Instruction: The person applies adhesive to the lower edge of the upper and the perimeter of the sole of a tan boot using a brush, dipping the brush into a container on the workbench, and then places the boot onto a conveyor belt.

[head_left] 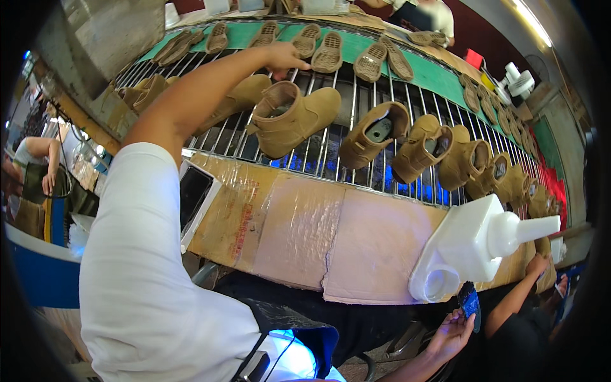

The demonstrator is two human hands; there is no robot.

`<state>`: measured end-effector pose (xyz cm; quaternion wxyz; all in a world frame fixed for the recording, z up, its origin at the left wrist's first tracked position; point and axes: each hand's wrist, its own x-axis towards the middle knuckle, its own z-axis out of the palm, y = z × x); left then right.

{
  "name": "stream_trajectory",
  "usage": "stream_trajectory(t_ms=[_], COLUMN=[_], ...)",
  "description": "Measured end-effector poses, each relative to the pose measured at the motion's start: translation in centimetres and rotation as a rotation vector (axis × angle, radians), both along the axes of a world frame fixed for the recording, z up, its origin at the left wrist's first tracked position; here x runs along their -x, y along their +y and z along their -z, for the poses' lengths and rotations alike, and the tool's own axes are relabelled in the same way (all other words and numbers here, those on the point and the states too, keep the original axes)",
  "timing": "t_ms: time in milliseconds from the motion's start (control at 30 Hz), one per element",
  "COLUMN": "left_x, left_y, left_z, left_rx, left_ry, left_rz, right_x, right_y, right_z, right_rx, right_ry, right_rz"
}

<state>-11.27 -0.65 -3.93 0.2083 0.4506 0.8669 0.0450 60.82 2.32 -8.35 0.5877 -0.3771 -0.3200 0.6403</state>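
My left arm reaches across the metal slatted conveyor. My left hand (283, 58) hovers behind a tan ankle boot (289, 121), fingers stretched toward a brown shoe sole (327, 56) on the green strip (349, 44); nothing shows in its grip. Low on the right, my right hand (450, 334) is closed on a small dark blue flat piece (470, 304), whose kind I cannot make out. This hand is below a white plastic bottle (468, 245) with a spout, which lies on the cardboard (305, 223).
Several more tan boots (375, 135) line the conveyor (318, 159), curving off right. Several soles (370, 62) lie along its far side. A dark-faced tray or device (196, 197) sits at the cardboard's left end. Other people work at the right (509, 309), left (48, 169) and far side (436, 19).
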Motion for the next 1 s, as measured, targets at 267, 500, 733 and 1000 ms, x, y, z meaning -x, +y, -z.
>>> stream_trajectory(t_ms=[267,500,733,1000], left_x=[-2.4,-3.4,-2.6,7.2], left_y=[-14.0,-9.8,-5.2,-10.8], left_z=[2.8,0.8,3.2,0.4], left_rx=[0.457,0.437,0.445,0.362], left_ry=[0.782,0.697,0.607,0.357], left_rz=[0.136,0.182,0.221,-0.332], right_x=[1.4,1.6,3.4,1.1], right_y=[0.0,-0.4,-0.2,-0.8], right_z=[0.1,-0.4,-1.3,0.1], right_rx=[-0.044,-0.054,-0.094,-0.033], right_ry=[-0.026,-0.054,-0.097,-0.143], right_rz=[-0.003,-0.018,-0.02,0.039])
